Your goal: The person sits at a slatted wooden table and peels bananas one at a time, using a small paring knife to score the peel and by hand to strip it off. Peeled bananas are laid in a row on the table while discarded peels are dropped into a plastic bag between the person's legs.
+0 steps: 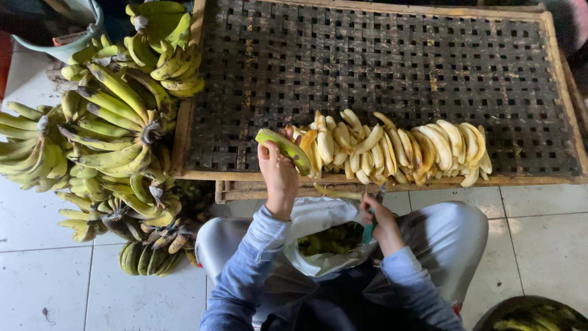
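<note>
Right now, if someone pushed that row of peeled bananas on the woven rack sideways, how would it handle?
The peeled bananas look soft and moist, so probably slippery and easily bruised. They lean on each other in one overlapping row, so a push would likely topple several. Their curved shape and the woven rack probably keep them from rolling.

A dark, rough woven-slat tray (392, 55) in a worn wooden frame carries matt, peeled bananas (392, 147); at nine o'clock, waxy green bunches (110, 122) lie on glossy tile (551, 233).
</note>
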Motion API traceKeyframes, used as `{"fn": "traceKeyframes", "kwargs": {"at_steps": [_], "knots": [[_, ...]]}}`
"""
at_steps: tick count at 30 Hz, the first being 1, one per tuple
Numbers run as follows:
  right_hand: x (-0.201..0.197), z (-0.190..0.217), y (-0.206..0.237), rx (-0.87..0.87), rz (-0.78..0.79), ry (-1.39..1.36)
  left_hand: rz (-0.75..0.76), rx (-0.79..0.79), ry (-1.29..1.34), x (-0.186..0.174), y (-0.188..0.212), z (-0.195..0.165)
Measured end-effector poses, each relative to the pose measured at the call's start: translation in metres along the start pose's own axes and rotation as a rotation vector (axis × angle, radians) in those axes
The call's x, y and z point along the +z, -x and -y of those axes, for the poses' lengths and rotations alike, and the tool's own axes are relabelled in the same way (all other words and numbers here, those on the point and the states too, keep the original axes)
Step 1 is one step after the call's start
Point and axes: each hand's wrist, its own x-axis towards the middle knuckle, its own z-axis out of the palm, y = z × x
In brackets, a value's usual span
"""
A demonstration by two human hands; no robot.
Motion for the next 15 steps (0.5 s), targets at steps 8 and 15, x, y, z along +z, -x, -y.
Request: {"fn": "traceKeyframes", "kwargs": {"at_steps": [8, 15], "knots": [[-0.021, -0.046, 0.024, -0.236, 0.091, 2.068, -0.061, -0.329, 0.111, -0.032, -0.015, 0.018], [0.061, 0.017, 0.033, -1.134, -0.073, 1.070, -0.089, -0.431, -0.078, -0.017, 0.015, 0.046]]}}
